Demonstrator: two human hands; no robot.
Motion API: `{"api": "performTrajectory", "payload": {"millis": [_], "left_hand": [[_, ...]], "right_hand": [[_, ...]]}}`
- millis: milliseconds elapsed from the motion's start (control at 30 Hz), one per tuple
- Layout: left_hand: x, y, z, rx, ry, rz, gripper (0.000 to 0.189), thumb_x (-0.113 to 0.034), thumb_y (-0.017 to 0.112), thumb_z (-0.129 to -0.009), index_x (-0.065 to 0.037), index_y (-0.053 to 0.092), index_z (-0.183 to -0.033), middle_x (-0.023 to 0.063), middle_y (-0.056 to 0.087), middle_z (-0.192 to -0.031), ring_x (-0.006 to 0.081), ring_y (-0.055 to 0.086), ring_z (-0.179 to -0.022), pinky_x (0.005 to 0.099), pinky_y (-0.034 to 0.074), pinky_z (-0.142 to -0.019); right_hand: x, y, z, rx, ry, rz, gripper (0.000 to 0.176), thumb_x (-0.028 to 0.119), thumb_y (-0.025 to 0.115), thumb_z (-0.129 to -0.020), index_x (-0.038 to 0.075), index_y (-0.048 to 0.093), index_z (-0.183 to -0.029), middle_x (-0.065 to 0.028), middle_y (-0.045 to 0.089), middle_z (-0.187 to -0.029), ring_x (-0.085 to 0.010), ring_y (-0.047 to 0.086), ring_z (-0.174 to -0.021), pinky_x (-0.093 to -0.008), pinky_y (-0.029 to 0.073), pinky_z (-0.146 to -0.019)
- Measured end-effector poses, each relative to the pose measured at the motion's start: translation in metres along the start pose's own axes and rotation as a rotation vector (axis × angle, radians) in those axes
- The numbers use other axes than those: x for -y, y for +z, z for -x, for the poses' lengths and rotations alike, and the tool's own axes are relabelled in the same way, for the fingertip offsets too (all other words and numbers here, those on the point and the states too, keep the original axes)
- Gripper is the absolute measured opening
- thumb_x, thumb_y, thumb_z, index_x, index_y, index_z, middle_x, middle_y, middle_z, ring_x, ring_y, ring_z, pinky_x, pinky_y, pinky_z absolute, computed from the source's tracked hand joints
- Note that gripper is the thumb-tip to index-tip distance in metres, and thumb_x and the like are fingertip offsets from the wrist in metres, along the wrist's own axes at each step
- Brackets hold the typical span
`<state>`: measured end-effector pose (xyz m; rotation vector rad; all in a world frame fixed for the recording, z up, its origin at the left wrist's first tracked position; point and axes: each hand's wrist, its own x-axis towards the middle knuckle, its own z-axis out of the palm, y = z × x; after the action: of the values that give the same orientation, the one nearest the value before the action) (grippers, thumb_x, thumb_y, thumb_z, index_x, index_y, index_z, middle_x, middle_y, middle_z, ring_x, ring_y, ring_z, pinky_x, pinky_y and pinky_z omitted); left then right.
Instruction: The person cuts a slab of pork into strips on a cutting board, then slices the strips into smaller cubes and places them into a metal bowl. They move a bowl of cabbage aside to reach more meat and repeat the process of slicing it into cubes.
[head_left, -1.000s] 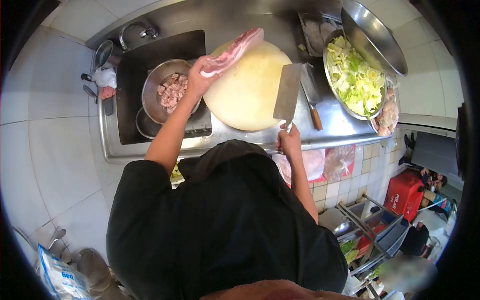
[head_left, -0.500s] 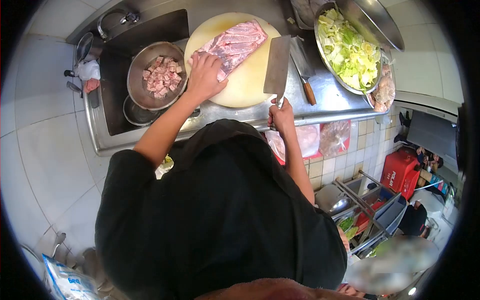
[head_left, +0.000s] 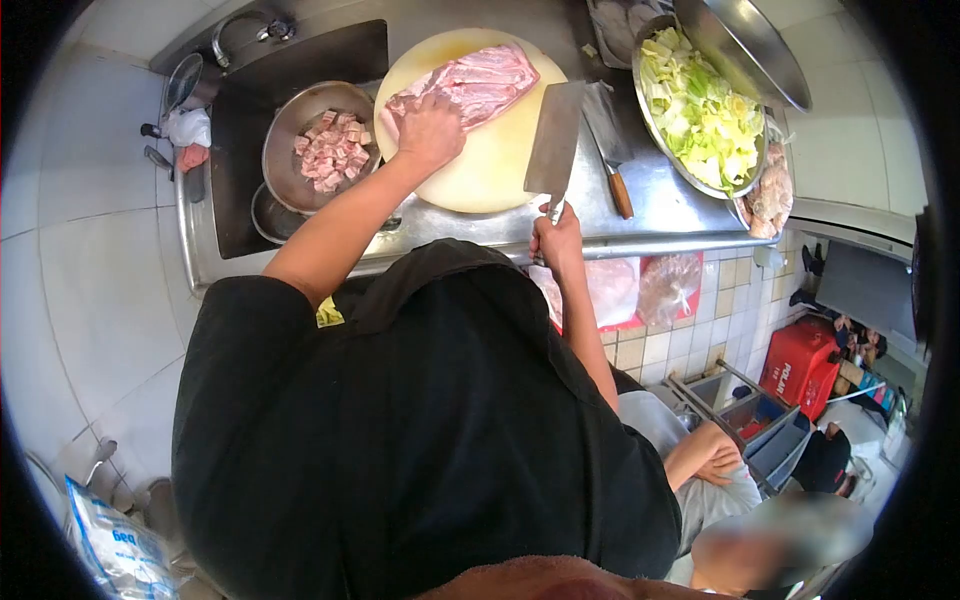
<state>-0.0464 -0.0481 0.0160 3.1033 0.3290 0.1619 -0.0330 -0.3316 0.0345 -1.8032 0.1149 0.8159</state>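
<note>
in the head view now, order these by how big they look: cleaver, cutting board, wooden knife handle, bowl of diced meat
Largest to smallest:
1. cutting board
2. bowl of diced meat
3. cleaver
4. wooden knife handle
No two look alike in size here.

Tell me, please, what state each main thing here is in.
left hand: resting on the slab
right hand: gripping the cleaver
cleaver: in hand
slab: uncubed, lying on the board
meat cubes: cut, heaped
knife: lying, unheld
greens: chopped, heaped
rear bowl: tilted
tap: no visible flow
</note>
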Motion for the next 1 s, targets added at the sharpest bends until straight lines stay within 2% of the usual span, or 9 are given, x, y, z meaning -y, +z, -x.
{"api": "performTrajectory", "payload": {"millis": [67, 167, 267, 367, 567, 667, 767, 867, 1000], "left_hand": [[0.006, 0.001, -0.002, 0.033, 0.019, 0.001, 0.035, -0.031, 0.073, -0.08, -0.003, 0.075, -0.101, 0.0137, 0.072, -0.111, 0.0273, 0.065, -0.115, 0.0466, 0.056, -0.088], [0.033, -0.047, -0.011, 0.406, -0.087, 0.404, 0.042, -0.034, 0.075, -0.08, -0.002, 0.076, -0.107, 0.0137, 0.071, -0.118, 0.031, 0.063, -0.12, 0.0434, 0.054, -0.097], [0.089, -0.018, 0.013, 0.02, 0.393, 0.452, 0.047, -0.033, 0.078, -0.078, -0.002, 0.074, -0.112, 0.0139, 0.07, -0.122, 0.0341, 0.062, -0.12, 0.0415, 0.051, -0.103], [0.079, -0.044, 0.023, 0.055, 0.475, 0.421, 0.051, -0.028, 0.079, -0.073, 0.0, 0.072, -0.115, 0.0151, 0.069, -0.122, 0.035, 0.062, -0.119, 0.0413, 0.05, -0.105], [0.075, -0.021, -0.003, 0.06, 0.657, 0.222, 0.044, -0.026, 0.077, -0.067, -0.003, 0.07, -0.103, 0.0112, 0.067, -0.104, 0.0302, 0.066, -0.102, 0.0428, 0.057, -0.086], [0.067, -0.009, -0.009, -0.038, 0.742, 0.132, 0.037, -0.029, 0.076, -0.068, -0.006, 0.068, -0.095, 0.0093, 0.065, -0.095, 0.0271, 0.067, -0.094, 0.0416, 0.058, -0.072], [0.059, -0.006, -0.02, -0.059, 0.818, 0.11, 0.032, -0.032, 0.075, -0.071, -0.006, 0.069, -0.089, 0.0077, 0.066, -0.088, 0.0271, 0.068, -0.089, 0.0402, 0.058, -0.068], [0.021, -0.006, -0.026, -0.187, 0.687, 0.26, 0.031, -0.037, 0.073, -0.08, -0.006, 0.072, -0.086, 0.0103, 0.071, -0.082, 0.0307, 0.071, -0.081, 0.0425, 0.059, -0.069], [-0.059, -0.017, -0.059, -0.021, 0.262, 0.385, 0.04, -0.043, 0.07, -0.089, -0.004, 0.075, -0.087, 0.0181, 0.074, -0.082, 0.0356, 0.073, -0.074, 0.0459, 0.06, -0.071]], "right_hand": [[-0.008, 0.0, -0.001, 0.008, -0.007, -0.029, 0.032, 0.004, 0.055, -0.088, -0.002, 0.049, -0.119, -0.0096, 0.057, -0.069, -0.0187, 0.056, -0.047, -0.0352, 0.048, -0.044], [-0.011, -0.001, 0.002, 0.02, -0.02, -0.033, 0.033, 0.004, 0.055, -0.088, -0.003, 0.049, -0.12, -0.0099, 0.057, -0.069, -0.0189, 0.057, -0.048, -0.0355, 0.049, -0.044], [-0.015, -0.004, 0.001, 0.017, -0.031, 0.009, 0.034, 0.004, 0.055, -0.088, -0.004, 0.048, -0.12, -0.0106, 0.058, -0.07, -0.019, 0.058, -0.048, -0.0356, 0.049, -0.045], [-0.014, -0.004, 0.002, 0.021, -0.023, 0.009, 0.034, 0.004, 0.055, -0.088, -0.004, 0.049, -0.12, -0.0115, 0.059, -0.07, -0.0192, 0.058, -0.048, -0.0357, 0.05, -0.045], [-0.008, -0.001, 0.006, 0.001, -0.017, 0.034, 0.033, 0.003, 0.054, -0.087, -0.003, 0.049, -0.119, -0.0098, 0.057, -0.068, -0.0184, 0.057, -0.047, -0.0359, 0.049, -0.043], [-0.007, 0.001, 0.005, 0.0, -0.019, 0.059, 0.033, 0.003, 0.054, -0.087, -0.002, 0.049, -0.12, -0.0086, 0.055, -0.067, -0.0178, 0.056, -0.048, -0.0356, 0.049, -0.044], [-0.008, 0.0, 0.006, -0.001, -0.018, 0.037, 0.033, 0.003, 0.055, -0.087, -0.001, 0.05, -0.119, -0.0079, 0.055, -0.066, -0.0174, 0.055, -0.047, -0.0348, 0.048, -0.043], [-0.012, -0.006, 0.005, 0.008, -0.061, -0.036, 0.032, 0.004, 0.057, -0.086, 0.0, 0.053, -0.118, -0.0065, 0.055, -0.065, -0.0163, 0.054, -0.046, -0.0332, 0.046, -0.042], [0.008, -0.019, 0.033, -0.054, -0.033, -0.1, 0.022, 0.012, 0.063, -0.094, 0.003, 0.059, -0.113, -0.0036, 0.054, -0.065, -0.0135, 0.052, -0.046, -0.0308, 0.043, -0.042]]}}
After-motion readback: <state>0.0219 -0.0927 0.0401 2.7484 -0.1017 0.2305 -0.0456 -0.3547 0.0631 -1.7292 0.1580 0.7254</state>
